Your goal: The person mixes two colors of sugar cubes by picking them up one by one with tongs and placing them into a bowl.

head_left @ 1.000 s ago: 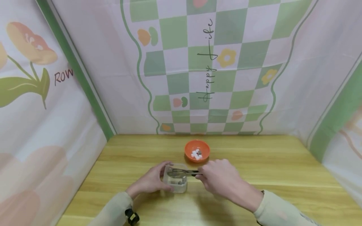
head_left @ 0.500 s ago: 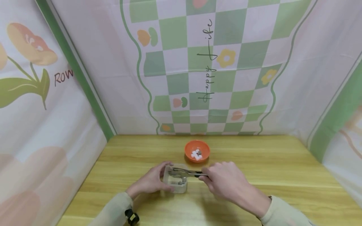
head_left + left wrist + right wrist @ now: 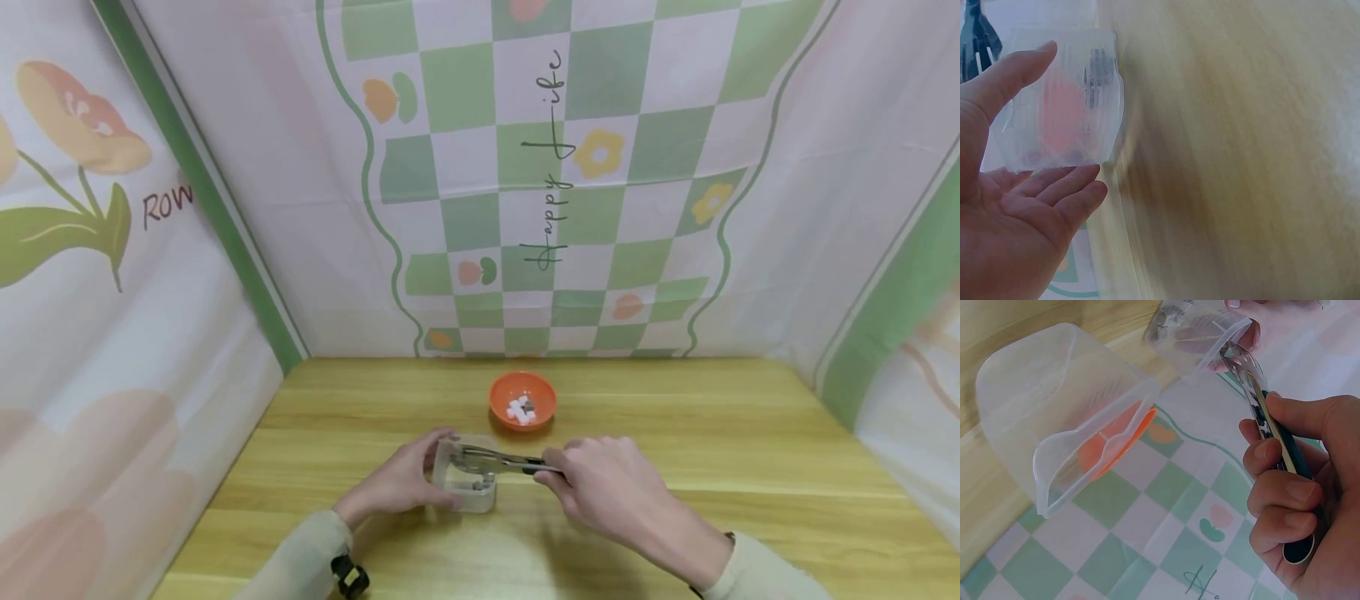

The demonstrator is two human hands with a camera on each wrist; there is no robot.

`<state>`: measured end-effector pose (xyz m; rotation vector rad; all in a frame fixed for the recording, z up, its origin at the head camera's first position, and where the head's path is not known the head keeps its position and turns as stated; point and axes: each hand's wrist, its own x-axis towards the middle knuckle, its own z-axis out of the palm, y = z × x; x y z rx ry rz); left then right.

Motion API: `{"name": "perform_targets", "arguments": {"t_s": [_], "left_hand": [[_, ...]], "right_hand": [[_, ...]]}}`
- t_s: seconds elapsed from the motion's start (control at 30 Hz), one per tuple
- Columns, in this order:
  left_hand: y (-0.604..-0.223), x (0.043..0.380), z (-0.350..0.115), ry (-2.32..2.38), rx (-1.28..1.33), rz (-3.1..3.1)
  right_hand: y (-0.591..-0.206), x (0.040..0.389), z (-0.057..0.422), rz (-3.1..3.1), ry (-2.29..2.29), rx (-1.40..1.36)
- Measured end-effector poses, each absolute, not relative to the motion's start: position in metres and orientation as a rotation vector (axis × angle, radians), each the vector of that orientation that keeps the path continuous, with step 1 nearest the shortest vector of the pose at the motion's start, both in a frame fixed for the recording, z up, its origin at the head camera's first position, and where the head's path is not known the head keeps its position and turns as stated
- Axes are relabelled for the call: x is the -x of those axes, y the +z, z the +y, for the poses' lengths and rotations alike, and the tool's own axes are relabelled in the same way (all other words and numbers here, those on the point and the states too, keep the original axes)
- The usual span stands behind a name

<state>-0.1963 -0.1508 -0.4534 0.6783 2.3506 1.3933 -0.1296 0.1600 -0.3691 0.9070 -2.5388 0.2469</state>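
My left hand (image 3: 397, 481) grips a clear plastic container (image 3: 474, 502) on the table, thumb on the near side and fingers round the far side. Small grey pieces (image 3: 482, 483) lie inside it. In the left wrist view the thumb presses the container's wall (image 3: 1094, 119). My right hand (image 3: 611, 492) holds metal tongs (image 3: 491, 461) by their dark handle, fingers curled round it in the right wrist view. The slotted head of the tongs reaches over the container's opening. Behind stands an orange bowl (image 3: 517, 382) with several white cubes (image 3: 519, 410) and a darker piece.
Another translucent container (image 3: 1016, 419) looms close in the right wrist view, in front of the orange bowl. A patterned cloth wall (image 3: 465, 92) rises at the wooden table's back edge (image 3: 675, 362). More cloth borders both sides.
My right hand has drawn the tongs a little to the right and towards me, their head still over the container. The left hand, container and bowl stay put.
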Motion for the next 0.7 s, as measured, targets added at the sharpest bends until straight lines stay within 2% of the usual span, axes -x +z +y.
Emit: {"name": "perform_targets", "arguments": {"t_s": [0.7], "left_hand": [[-0.4503,0.1942,-0.1503,1.414,-0.667,2.319]], "right_hand": [[-0.3667,0.1263,0.168,-2.549,0.277,-0.865]]}}
